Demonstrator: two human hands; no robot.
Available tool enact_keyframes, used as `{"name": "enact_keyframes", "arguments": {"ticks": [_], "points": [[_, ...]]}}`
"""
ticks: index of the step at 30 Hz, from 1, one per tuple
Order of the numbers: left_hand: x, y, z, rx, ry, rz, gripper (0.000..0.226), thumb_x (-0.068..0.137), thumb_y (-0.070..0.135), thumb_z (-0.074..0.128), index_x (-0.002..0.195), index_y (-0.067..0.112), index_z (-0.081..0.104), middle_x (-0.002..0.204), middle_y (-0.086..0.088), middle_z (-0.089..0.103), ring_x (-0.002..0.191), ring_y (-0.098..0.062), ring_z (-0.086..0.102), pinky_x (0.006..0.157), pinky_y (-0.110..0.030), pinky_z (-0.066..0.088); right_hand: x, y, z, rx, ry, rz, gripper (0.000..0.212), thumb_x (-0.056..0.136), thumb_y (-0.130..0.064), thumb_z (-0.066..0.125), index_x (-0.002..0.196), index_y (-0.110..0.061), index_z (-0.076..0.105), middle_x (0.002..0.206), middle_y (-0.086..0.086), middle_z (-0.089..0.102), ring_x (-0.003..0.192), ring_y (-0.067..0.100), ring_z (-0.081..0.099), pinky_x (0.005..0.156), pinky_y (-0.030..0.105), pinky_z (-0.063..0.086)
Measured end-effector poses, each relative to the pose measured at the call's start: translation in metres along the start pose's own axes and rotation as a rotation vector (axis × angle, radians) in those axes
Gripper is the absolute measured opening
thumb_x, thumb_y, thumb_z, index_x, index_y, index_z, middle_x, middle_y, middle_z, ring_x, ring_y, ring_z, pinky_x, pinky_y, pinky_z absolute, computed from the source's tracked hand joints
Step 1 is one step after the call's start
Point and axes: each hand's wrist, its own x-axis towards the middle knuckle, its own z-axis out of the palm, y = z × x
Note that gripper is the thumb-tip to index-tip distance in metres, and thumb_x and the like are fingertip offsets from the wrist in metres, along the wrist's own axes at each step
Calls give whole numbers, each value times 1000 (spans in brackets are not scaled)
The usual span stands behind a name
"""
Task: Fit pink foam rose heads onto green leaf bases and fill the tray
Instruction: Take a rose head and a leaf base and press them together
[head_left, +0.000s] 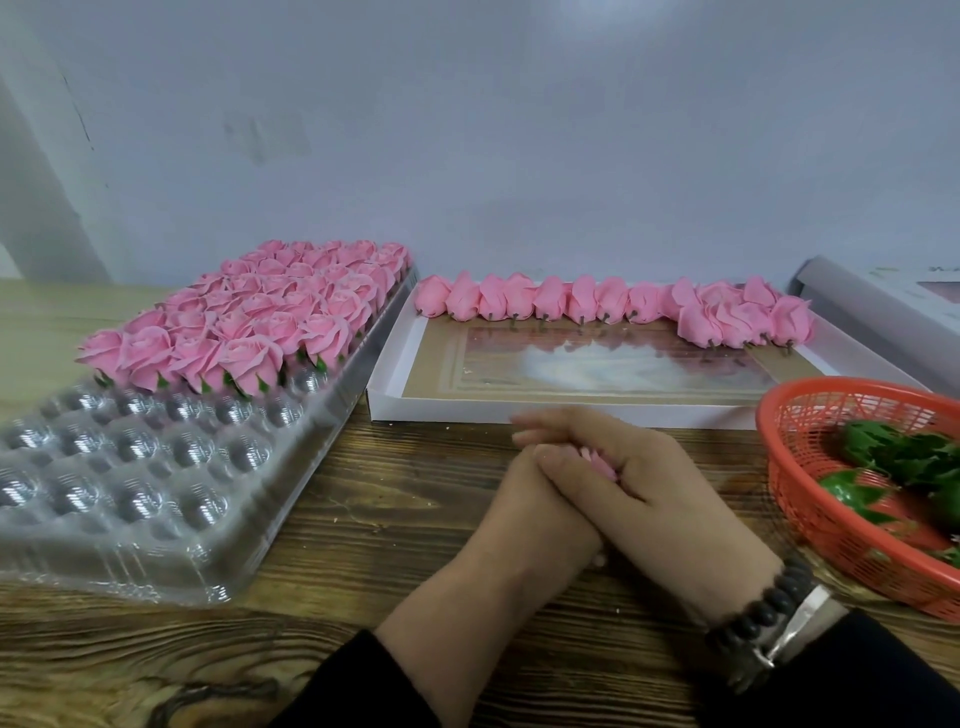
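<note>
Both hands meet over the wooden table in the middle of the view. My right hand (654, 483) lies over my left hand (524, 514), and together they close around a pink rose head (602, 464), of which only a small pink part shows between the fingers. Whether a green base is in there is hidden. A clear plastic tray (135, 467) on the left holds several finished roses (270, 317) in its far rows; its near cups are bare. Loose rose heads (613, 304) line the far side of a white box (571, 413). Green leaf bases (904, 457) lie in a red basket (810, 467).
A grey wall stands right behind the table. A rolled sheet and a flat box lid (883, 296) lie at the far right. A bead bracelet and a watch (774, 623) sit on my right wrist. Both sleeves are black.
</note>
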Motion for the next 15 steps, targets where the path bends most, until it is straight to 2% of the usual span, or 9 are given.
{"name": "enact_keyframes", "arguments": {"ticks": [2, 4, 6, 9, 11, 13, 15], "points": [[-1, 1, -4, 2, 49, 25, 20, 88, -5, 49, 75, 5, 58, 51, 8, 53, 43, -1, 49, 43, -11, 37, -1, 2, -2, 40, -4, 18, 37, 77, -54, 54, 113, -54, 51, 108, -31, 61, 93, -4, 63, 81, 8, 45], [-1, 3, -8, 22, 84, 58, 27, 86, -7, 51, 65, 10, 56, 46, 9, 53, 44, 1, 49, 45, -9, 37, -1, 3, -2, 86, -16, 43, 46, 69, -62, 56, 114, -54, 48, 104, -31, 61, 90, -10, 60, 76, 2, 41], [0, 3, -10, 19, 119, 80, 23, 86, -1, 57, 66, 11, 57, 50, 7, 56, 48, 0, 51, 48, -11, 41, -3, 3, -1, 206, 19, 52, 50, 67, -54, 65, 115, -47, 49, 101, -24, 65, 88, -10, 61, 71, 1, 41], [6, -1, -16, 11, 257, 41, 24, 83, 5, 64, 63, 17, 59, 49, 7, 55, 48, -4, 52, 49, -19, 44, -4, 5, 0, 212, 186, 12, 56, 62, -52, 69, 113, -34, 57, 109, -15, 64, 103, -5, 57, 85, 8, 43], [9, -4, -21, 54, 348, 44, 27, 80, 7, 68, 59, 22, 58, 48, 8, 54, 48, -3, 50, 51, -18, 43, -4, 3, 3, 231, 284, -4, 45, 65, -45, 75, 106, -31, 61, 103, -11, 66, 101, 0, 59, 90, 16, 43], [10, -3, -22, 101, 366, 69, 18, 79, 8, 68, 68, 21, 65, 56, 7, 58, 52, -3, 53, 53, -17, 44, -3, 1, 5, 262, 325, 5, 34, 68, -35, 80, 98, -30, 63, 95, -6, 68, 95, 8, 61, 90, 24, 45], [10, -1, -21, 101, 358, 85, 12, 78, 6, 69, 76, 18, 70, 64, 4, 65, 62, -6, 60, 60, -19, 49, -3, 0, 7, 279, 317, 23, 30, 67, -26, 76, 95, -26, 65, 90, -4, 69, 91, 11, 62, 89, 27, 47]]}}
